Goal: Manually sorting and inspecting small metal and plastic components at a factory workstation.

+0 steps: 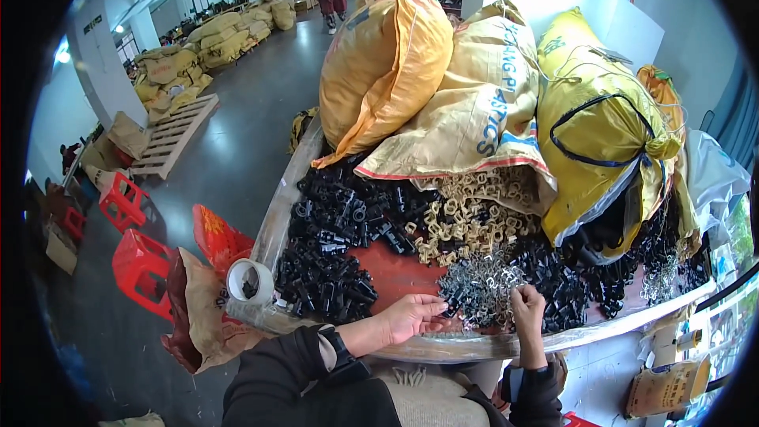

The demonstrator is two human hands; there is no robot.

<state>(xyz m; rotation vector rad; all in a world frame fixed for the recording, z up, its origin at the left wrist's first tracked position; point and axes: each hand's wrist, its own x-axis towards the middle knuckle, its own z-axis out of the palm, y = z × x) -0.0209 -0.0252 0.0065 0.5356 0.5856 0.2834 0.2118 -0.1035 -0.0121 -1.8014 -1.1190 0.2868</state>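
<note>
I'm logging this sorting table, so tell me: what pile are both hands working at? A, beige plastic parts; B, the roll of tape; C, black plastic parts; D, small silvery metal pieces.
D: the left hand and right hand both touch the heap of small silvery metal pieces on the table.

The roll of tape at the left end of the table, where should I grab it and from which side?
Grip the roll of tape by its outer rim, coming from above and from its left. It stands tilted at the table's edge with its open core showing, and black plastic parts crowd its right side. The left hand is probably nearer.
</note>
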